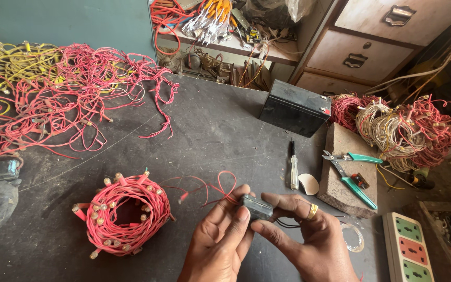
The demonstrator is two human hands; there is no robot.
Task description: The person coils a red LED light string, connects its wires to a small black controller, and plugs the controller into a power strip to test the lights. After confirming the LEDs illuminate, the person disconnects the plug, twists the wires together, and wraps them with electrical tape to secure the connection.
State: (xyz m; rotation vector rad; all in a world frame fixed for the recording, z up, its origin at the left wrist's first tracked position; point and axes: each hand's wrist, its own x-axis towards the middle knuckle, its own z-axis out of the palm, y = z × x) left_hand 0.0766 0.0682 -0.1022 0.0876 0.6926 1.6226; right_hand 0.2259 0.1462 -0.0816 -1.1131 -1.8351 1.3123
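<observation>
While I watch from the head view, both hands meet at the lower centre of the frame.

Left hand (pixel 220 237): its fingers are curled around the near end of a small dark control box (pixel 257 207), thumb pressed on its side.
Right hand (pixel 306 235): I see its fingers pinching the far end of the same box; a gold ring sits on one finger.
Control box: held just above the bench (pixel 210 125), between the two hands, with thin red leads running off to the left.
Coiled light string (pixel 126 214): a red-wired ring with small bulbs, lying on the bench at lower left, near the left hand.
Loose light strings (pixel 63 94): red and yellow tangle, upper left.
Black battery (pixel 294 108): upper centre, well apart from the hands.
Screwdriver (pixel 293 167): lying just above the right hand.
Green-handled pliers (pixel 352 172): resting on a stone block (pixel 340 141) at right.
Wire bundles (pixel 403 130): heaped at the right edge.
Socket strip (pixel 408 250): lower right corner.
</observation>
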